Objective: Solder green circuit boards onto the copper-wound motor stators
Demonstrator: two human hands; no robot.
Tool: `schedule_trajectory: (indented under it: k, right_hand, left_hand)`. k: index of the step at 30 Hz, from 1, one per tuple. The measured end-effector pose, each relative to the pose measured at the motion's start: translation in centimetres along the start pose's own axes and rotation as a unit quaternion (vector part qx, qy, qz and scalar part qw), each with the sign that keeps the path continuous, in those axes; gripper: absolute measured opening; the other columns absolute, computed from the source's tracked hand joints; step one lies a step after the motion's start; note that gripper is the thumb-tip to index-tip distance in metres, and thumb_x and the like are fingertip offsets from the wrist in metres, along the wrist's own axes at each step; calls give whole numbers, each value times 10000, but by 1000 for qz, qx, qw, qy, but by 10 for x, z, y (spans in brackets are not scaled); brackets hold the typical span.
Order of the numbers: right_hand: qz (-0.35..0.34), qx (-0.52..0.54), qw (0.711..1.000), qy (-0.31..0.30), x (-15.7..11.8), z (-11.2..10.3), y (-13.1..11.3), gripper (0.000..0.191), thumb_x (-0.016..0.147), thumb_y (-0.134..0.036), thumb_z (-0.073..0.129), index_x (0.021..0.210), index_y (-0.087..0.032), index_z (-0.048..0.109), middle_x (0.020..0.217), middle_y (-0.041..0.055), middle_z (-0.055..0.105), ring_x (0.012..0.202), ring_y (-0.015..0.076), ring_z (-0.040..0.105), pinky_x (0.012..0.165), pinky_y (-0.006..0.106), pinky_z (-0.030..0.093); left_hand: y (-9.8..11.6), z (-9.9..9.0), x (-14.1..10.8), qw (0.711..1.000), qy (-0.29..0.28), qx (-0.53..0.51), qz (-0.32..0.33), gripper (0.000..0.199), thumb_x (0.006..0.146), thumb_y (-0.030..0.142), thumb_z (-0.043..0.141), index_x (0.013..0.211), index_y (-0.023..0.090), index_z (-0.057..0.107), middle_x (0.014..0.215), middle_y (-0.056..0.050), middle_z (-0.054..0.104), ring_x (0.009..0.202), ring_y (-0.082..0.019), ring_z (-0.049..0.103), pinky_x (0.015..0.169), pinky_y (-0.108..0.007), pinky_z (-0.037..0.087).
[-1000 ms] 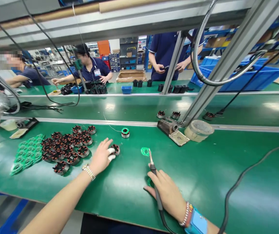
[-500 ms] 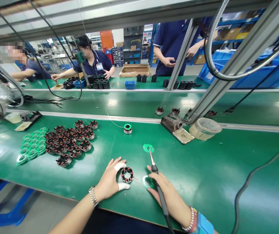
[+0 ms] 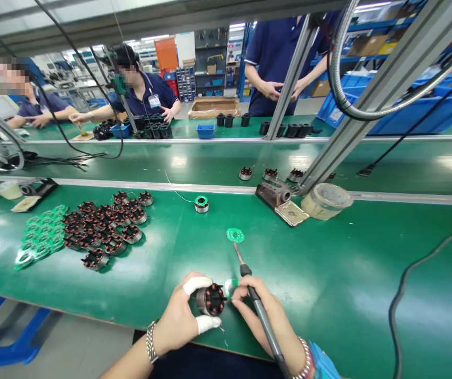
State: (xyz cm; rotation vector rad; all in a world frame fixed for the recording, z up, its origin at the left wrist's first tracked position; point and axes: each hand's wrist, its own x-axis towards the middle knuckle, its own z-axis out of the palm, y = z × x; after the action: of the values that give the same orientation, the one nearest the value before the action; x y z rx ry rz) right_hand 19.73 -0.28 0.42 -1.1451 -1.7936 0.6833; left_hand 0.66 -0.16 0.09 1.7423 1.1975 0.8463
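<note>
My left hand, with white-wrapped thumb and finger, grips a motor stator with copper windings, tilted on its side. Thin wire ends stick out below it. In my right hand lies a soldering iron, its tip pointing away at the edge of a green ring-shaped circuit board; whether they touch, I cannot tell. The right thumb and forefinger are close together beside the stator, perhaps at a wire. Behind these fingertips a second ring board is partly hidden. Farther back stands a stator topped with a green board.
Several bare stators are grouped at left beside a stack of green boards. A soldering iron stand and a round tub are at the back right. A cable runs along the right. Co-workers work across the bench.
My left hand has closed on the stator and tipped it up toward the right hand. The right thumb and forefinger have moved from the nearer ring board to the stator's side.
</note>
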Motion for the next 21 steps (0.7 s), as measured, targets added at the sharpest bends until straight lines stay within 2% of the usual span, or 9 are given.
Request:
schedule_trajectory:
  k: [3, 5, 8, 11, 13, 16, 21]
  right_hand:
    - [-20, -20, 999, -28, -1, 2, 0, 135, 851, -157, 393, 967, -207, 439, 660, 2, 575, 558, 120, 584, 566, 203, 509]
    - [-33, -34, 998, -48, -1, 2, 1, 138, 854, -155, 376, 948, -206, 463, 681, 16, 580, 572, 128, 586, 555, 213, 505]
    - [-36, -47, 997, -44, -2, -7, 5, 100, 851, -177, 409, 888, -206, 497, 706, 30, 601, 605, 138, 598, 571, 227, 508]
    - [-41, -62, 996, -42, -5, -23, 10, 132, 861, -185, 412, 826, -209, 537, 622, 16, 589, 555, 135, 580, 538, 225, 496]
    - [-60, -66, 995, -51, -7, -34, 13, 156, 866, -199, 415, 879, -208, 570, 580, 11, 578, 524, 139, 569, 511, 233, 493]
    - [-85, -55, 994, -50, -10, -46, 16, 191, 849, -227, 464, 988, -202, 591, 621, 30, 608, 548, 156, 587, 534, 266, 515]
    - [-31, -39, 998, -25, -11, -48, 18, 153, 811, -183, 500, 893, -212, 626, 672, 34, 648, 596, 161, 620, 560, 262, 523]
  left_hand:
    - [3, 4, -2, 998, -24, 43, 33, 392, 640, 97, 623, 1004, 222, 552, 978, -53, 522, 754, -141, 568, 683, -270, 501]
    - [4, 5, -1, 997, -33, 58, 40, 408, 636, 66, 595, 1007, 234, 567, 980, -50, 503, 788, -145, 557, 704, -271, 500]
    - [2, 3, 2, 999, -29, 39, 21, 416, 623, 60, 594, 1001, 231, 569, 987, -49, 483, 830, -153, 550, 718, -274, 499]
    - [-4, 1, 5, 1000, -19, -4, -9, 392, 626, 44, 569, 978, 217, 562, 998, -47, 461, 719, -108, 542, 642, -242, 493]
    - [-8, 1, 7, 1000, -14, -26, -9, 391, 624, 34, 554, 970, 216, 558, 1014, -46, 447, 685, -91, 530, 614, -230, 483]
    - [-10, 0, 11, 999, -10, -30, 15, 411, 615, 15, 545, 969, 224, 560, 1029, -46, 436, 757, -112, 534, 650, -240, 480]
    - [-8, 0, 15, 999, -33, -26, 33, 432, 602, -3, 540, 970, 221, 560, 1011, -42, 430, 763, -118, 526, 660, -247, 479]
